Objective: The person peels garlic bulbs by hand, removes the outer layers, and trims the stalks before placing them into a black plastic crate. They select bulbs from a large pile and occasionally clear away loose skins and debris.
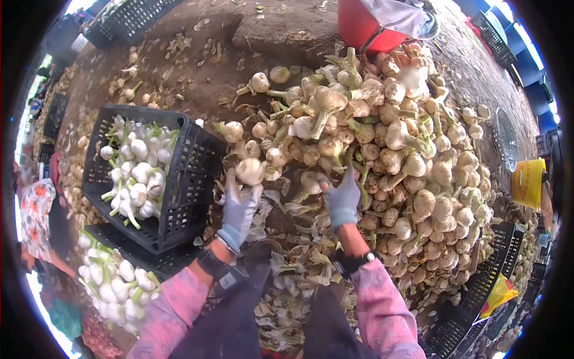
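Observation:
My left hand, in a grey glove, has its thumb and fingers around the lower side of a garlic bulb, which is blurred by motion. My right hand, gloved as well, is at the near edge of a large heap of unpeeled garlic. Its thumb and forefinger are spread apart, with nothing visible between them. Just left of its thumb lies another bulb with a stem. To the left of my hands, a tilted black crate holds cleaned white garlic bulbs.
More white garlic lies below the crate. Peeled skins cover the ground around my feet. A red container with a grey cloth stands behind the heap. At right are a yellow bucket and a black crate. Another person is at far left.

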The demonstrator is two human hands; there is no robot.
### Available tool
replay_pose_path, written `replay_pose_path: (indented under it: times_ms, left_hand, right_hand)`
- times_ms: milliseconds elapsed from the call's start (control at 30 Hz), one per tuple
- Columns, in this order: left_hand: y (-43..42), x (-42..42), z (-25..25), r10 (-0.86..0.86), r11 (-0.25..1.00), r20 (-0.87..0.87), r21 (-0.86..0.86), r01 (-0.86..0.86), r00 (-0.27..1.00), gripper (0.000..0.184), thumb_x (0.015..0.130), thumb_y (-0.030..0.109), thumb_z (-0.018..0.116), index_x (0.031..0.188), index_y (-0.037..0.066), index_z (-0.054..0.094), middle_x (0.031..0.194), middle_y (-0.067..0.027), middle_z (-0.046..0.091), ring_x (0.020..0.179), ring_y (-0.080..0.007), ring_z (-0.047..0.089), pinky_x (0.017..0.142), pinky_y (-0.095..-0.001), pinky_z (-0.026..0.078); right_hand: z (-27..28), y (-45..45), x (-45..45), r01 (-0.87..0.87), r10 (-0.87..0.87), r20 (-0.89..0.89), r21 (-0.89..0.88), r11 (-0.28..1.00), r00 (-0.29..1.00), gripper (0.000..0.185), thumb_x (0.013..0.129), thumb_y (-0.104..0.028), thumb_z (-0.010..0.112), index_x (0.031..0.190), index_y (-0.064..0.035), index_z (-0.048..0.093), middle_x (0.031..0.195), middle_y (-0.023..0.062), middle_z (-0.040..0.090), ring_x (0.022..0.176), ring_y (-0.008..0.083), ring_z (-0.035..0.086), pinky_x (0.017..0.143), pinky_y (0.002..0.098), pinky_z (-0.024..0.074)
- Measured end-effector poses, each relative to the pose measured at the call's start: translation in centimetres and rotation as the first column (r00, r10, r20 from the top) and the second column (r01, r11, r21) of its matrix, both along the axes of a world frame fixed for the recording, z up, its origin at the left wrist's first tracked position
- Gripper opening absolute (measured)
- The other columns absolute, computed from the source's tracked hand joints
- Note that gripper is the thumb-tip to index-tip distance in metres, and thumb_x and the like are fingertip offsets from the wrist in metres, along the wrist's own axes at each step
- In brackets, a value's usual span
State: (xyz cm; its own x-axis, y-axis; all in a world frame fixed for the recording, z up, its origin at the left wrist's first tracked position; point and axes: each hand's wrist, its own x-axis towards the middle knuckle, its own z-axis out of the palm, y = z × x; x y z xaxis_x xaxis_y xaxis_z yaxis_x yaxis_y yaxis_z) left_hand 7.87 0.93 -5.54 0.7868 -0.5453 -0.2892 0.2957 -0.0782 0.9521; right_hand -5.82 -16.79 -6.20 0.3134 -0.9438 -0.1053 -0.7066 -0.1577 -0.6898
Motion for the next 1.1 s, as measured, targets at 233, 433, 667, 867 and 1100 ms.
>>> replay_pose_path:
  times_ms: [233,433,667,867,1100]
  left_hand:
    - [0.6,-2.5,-2.3,-0.27,0.962,-0.074,0.023,0.273,0.96,0.058,0.092,0.008,0.063,0.144,0.003,0.038,0.133,-0.0061,0.049,0.121,-0.0166,0.052,0.102,-0.0287,0.043]
    - [-0.6,-2.9,-2.2,-0.381,0.925,-0.129,-0.036,0.379,0.916,0.065,0.091,0.007,0.066,0.147,0.004,0.034,0.135,-0.0064,0.046,0.116,-0.0168,0.053,0.099,-0.0303,0.044]
    - [-0.4,-5.6,1.8,-0.546,0.838,-0.006,-0.031,0.545,0.838,0.081,0.089,0.017,0.071,0.152,0.004,0.022,0.14,-0.0101,0.043,0.122,-0.017,0.048,0.105,-0.0303,0.04]
    - [-0.2,-6.0,4.2,-0.544,0.839,0.38,0.212,0.502,0.748,0.064,0.081,0.009,0.077,0.138,0.003,0.048,0.122,-0.0082,0.059,0.115,-0.0164,0.056,0.099,-0.0314,0.046]
    - [0.0,-5.8,4.9,-0.538,0.843,0.274,0.166,0.512,0.797,0.065,0.079,0.016,0.08,0.136,0.006,0.05,0.12,-0.0136,0.06,0.11,-0.0279,0.06,0.095,-0.0339,0.048]
  right_hand:
    - [-0.8,-0.7,-0.3,-0.254,0.28,-0.309,0.123,0.959,0.909,0.074,0.073,-0.039,0.077,0.135,-0.0095,0.053,0.097,0.0192,0.07,0.093,0.0365,0.068,0.081,0.0443,0.0539]
    - [-4.2,0.0,-3.1,-0.363,0.363,-0.012,0.03,0.931,0.932,0.067,0.074,-0.037,0.078,0.129,-0.0031,0.058,0.11,0.0179,0.068,0.092,0.0313,0.069,0.08,0.038,0.055]
    - [1.4,7.4,-5.8,-0.505,-0.005,0.71,0.505,0.7,0.704,0.049,0.09,-0.022,0.07,0.129,0.003,0.055,0.11,0.0084,0.065,0.098,0.0119,0.061,0.085,0.0266,0.0505]
    - [4.4,7.0,-5.7,-0.449,-0.157,0.694,0.603,0.66,0.703,0.031,0.095,-0.019,0.066,0.118,0.0009,0.064,0.107,0.0022,0.066,0.096,0.0079,0.058,0.084,0.0241,0.0483]
    - [4.3,7.6,-5.6,-0.46,-0.245,0.721,0.627,0.629,0.648,0.027,0.094,-0.014,0.066,0.117,0.0009,0.065,0.108,0.0028,0.066,0.096,0.0086,0.057,0.085,0.0256,0.0476]
